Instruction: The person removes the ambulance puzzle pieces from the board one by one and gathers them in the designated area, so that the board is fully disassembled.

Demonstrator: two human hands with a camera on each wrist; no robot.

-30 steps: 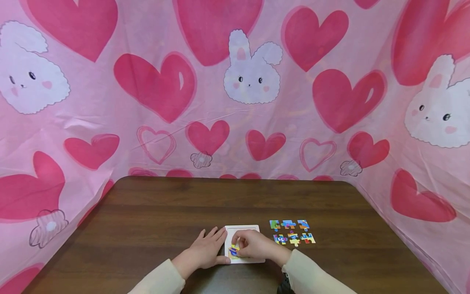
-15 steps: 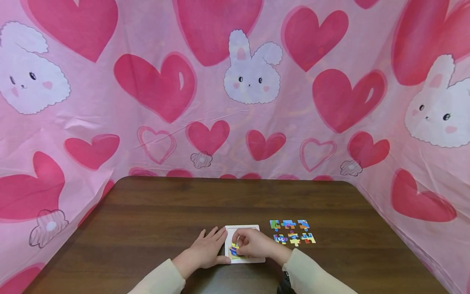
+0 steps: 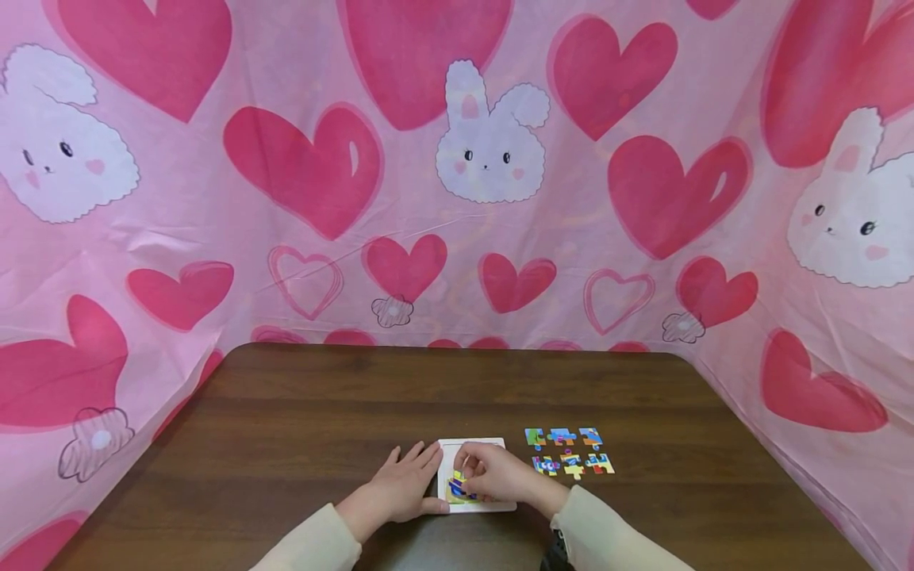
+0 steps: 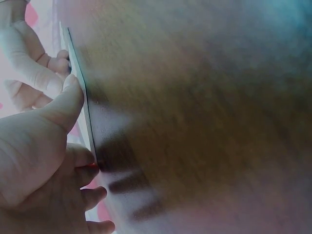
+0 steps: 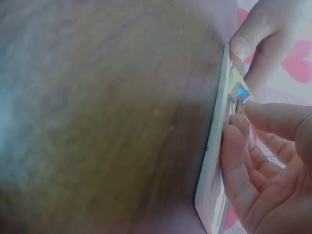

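A white puzzle frame (image 3: 471, 442) lies on the table near its front. My left hand (image 3: 404, 486) rests flat at the frame's left side, its fingers spread and straight, the thumb along the near left corner. Over the frame, my right hand (image 3: 494, 474) pinches a colourful puzzle piece (image 5: 240, 91) between thumb and fingers. In the right wrist view this piece stands tilted up from the frame's surface. Yellow and blue print shows at the frame's near left corner; my right hand hides much of the inside.
Several loose puzzle pieces (image 3: 562, 436) lie in two rows to the right of the frame. The dark wooden table (image 3: 321, 404) is bordered by a pink cloth (image 3: 457, 277) with hearts and rabbits at the back and sides.
The piece in my right hand has turned and shifted slightly within the frame's near left corner. My left hand has stayed in place.
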